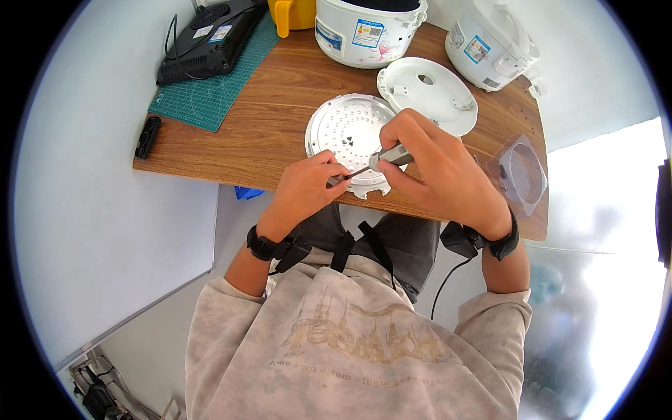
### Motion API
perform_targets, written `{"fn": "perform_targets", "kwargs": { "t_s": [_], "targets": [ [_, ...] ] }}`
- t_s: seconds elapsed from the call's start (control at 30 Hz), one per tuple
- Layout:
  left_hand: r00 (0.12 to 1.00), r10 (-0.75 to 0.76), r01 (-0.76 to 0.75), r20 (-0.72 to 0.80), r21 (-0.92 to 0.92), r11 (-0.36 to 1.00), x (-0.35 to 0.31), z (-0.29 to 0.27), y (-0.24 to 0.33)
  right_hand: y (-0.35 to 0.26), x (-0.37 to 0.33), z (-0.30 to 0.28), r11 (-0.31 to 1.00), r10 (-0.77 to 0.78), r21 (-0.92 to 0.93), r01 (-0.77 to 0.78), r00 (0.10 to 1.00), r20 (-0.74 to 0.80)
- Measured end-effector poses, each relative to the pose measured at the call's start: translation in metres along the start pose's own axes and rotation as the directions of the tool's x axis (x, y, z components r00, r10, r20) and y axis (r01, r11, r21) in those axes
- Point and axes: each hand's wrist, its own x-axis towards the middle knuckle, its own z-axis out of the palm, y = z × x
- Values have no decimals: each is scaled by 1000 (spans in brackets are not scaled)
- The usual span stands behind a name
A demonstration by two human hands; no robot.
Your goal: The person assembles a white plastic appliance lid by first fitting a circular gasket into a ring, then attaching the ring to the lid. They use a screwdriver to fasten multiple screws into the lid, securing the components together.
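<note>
My right hand grips a grey screwdriver with a long thin shaft, pointing left and slightly down. My left hand is closed in a pinch at the tip of that shaft; what lies between its fingertips is too small to make out. Both hands are over the near part of a round, silvery, perforated rice cooker inner lid lying at the table's front edge. Several small dark screws rest on its middle. Just behind it lies a white outer lid with a round hole, its inside facing up.
A white rice cooker body stands at the back of the wooden table, with another rice cooker to its right. A clear plastic piece lies far right. At left are a green cutting mat, a black appliance and a small black object.
</note>
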Motion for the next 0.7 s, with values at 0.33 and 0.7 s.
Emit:
{"fn": "perform_targets", "kwargs": {
  "t_s": [0.33, 0.7],
  "targets": [
    [999, -26, 26, 30, -7, 1000, -1, -1, -2, -3, 2, -2, 999, -10, -42, 10, 1000, 6],
    [998, -38, 39, 56, -6, 999, -3, -2, -5, 0, 3, 3, 999, -20, -37, 21, 1000, 21]
  ]
}}
